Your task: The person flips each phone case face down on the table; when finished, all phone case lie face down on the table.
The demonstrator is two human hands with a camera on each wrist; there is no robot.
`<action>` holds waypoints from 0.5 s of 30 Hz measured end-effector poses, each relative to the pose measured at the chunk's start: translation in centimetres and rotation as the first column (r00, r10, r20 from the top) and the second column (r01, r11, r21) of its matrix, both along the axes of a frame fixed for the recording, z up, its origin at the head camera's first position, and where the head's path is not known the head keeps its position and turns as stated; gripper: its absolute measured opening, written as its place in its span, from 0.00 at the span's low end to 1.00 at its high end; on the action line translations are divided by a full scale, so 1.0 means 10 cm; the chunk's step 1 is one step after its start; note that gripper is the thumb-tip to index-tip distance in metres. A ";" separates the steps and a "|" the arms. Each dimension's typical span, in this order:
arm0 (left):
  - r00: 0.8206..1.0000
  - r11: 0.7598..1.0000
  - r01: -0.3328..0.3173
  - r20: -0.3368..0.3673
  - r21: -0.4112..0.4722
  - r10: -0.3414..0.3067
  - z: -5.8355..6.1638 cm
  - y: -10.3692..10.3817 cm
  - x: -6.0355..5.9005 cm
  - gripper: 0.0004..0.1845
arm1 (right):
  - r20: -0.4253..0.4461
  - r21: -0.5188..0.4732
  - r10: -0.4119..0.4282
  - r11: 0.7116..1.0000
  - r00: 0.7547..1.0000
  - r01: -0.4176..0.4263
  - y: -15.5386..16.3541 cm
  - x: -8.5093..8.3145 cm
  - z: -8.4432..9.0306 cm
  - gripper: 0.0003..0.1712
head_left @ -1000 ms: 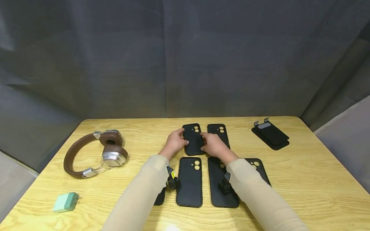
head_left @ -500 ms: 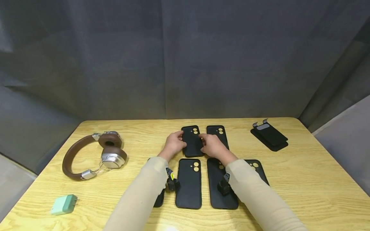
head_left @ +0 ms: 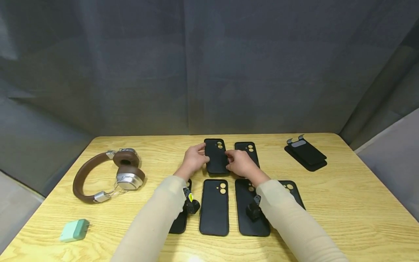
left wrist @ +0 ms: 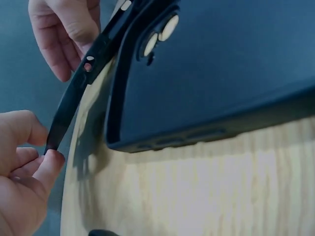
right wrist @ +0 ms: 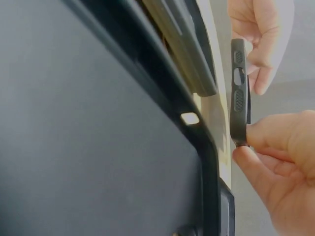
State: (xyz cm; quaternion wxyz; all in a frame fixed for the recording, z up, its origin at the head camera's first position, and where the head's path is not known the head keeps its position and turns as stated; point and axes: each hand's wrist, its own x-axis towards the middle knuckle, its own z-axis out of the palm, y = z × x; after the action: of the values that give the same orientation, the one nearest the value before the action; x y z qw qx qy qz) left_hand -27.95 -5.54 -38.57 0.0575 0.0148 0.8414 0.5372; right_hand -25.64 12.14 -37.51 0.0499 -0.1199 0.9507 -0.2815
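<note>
Near the back of the table, my two hands hold one black phone case (head_left: 215, 158) between them, its camera cutouts at the upper right. My left hand (head_left: 194, 159) pinches its left edge, and my right hand (head_left: 241, 162) pinches the right edge. Seen edge-on in the right wrist view, the held case (left wrist: 74, 98) shows small slots along its side. Just right of it lies another black case (head_left: 248, 149). In the front row are a middle case (head_left: 214, 209), a left case (head_left: 178, 223) and a right case (head_left: 243, 220), the last two partly hidden by my wrists.
Brown headphones (head_left: 83, 174) lie at the left, with a mint-green charger plug (head_left: 73, 230) in front of them. A folded black stand (head_left: 309, 151) with grey hooks sits at the back right. One more case (head_left: 296, 193) shows beside my right sleeve. A dark curtain (head_left: 137, 72) hangs behind the table.
The held case has shifted slightly up in the head view and stands a little straighter. My left hand and forearm have moved slightly left, uncovering more of the front left case.
</note>
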 end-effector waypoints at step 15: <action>0.996 0.998 -0.057 -0.067 0.021 0.059 0.19 -0.09 0.08 0.32 | 0.072 -0.172 0.006 0.985 0.997 0.007 -0.07 -0.01 -0.03 0.29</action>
State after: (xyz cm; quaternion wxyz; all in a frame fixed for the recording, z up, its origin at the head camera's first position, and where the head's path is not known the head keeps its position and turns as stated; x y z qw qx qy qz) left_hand -27.14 -6.39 -36.65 0.0133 0.0090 0.8377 0.5459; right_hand -25.76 11.40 -37.80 0.0735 -0.1133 0.9205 -0.3667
